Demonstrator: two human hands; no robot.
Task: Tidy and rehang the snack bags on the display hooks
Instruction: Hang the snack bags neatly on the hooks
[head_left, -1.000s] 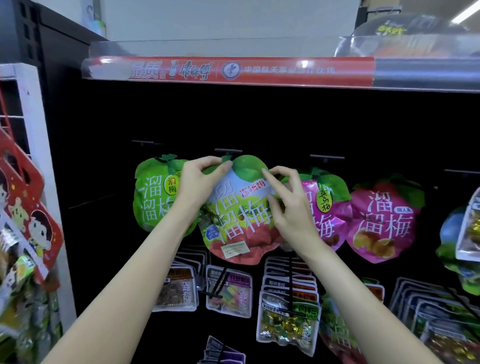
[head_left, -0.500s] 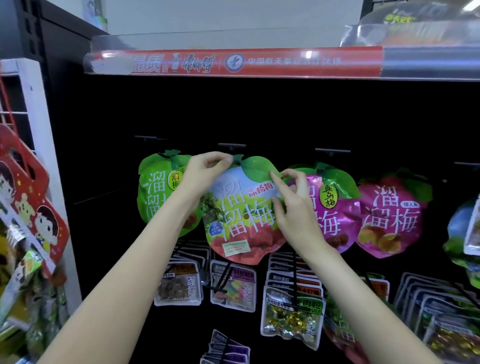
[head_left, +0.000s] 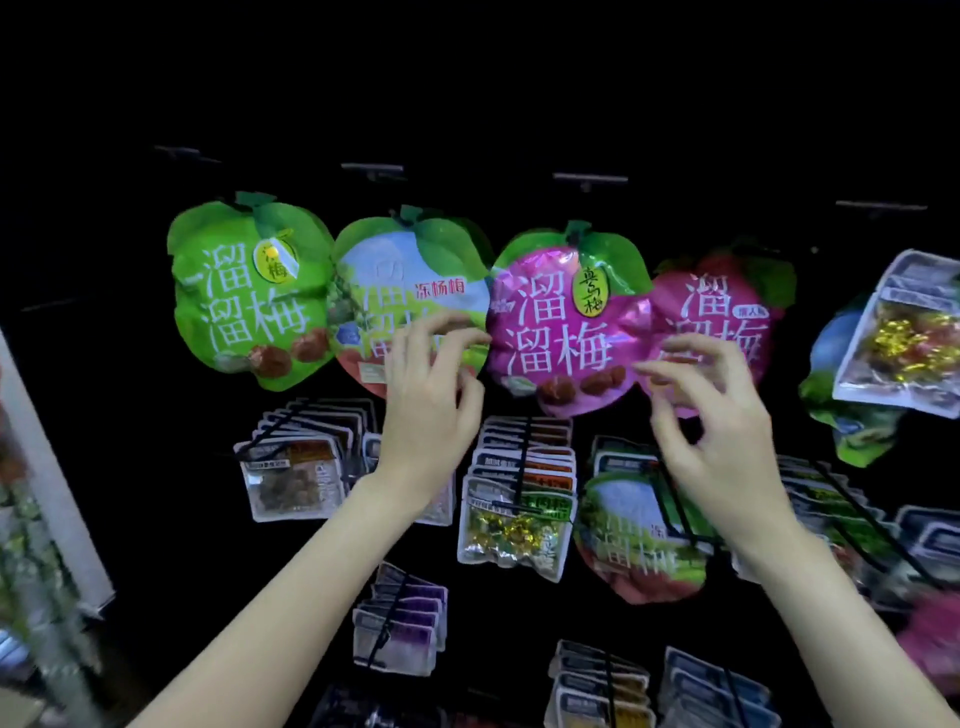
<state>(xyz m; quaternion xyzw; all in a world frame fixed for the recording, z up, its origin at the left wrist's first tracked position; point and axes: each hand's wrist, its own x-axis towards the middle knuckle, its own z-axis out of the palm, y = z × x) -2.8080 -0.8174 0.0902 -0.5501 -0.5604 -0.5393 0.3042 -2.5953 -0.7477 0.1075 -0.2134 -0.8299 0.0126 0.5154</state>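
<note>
Purple snack bag (head_left: 558, 322) hanging between loose left hand (head_left: 428, 400), right hand (head_left: 719, 431)

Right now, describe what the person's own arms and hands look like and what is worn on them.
Both forearms are bare up to the frame's lower edge: no sleeves show. The left hand and right hand wear no gloves, and no watch, bracelet or ring is visible on either wrist or any fingers. The arms are slender, and the fingertips are slightly blurred, so the nails cannot be made out.

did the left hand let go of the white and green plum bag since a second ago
Yes. The left hand has dropped from the white and green bag's top edge to in front of its lower right.
</note>
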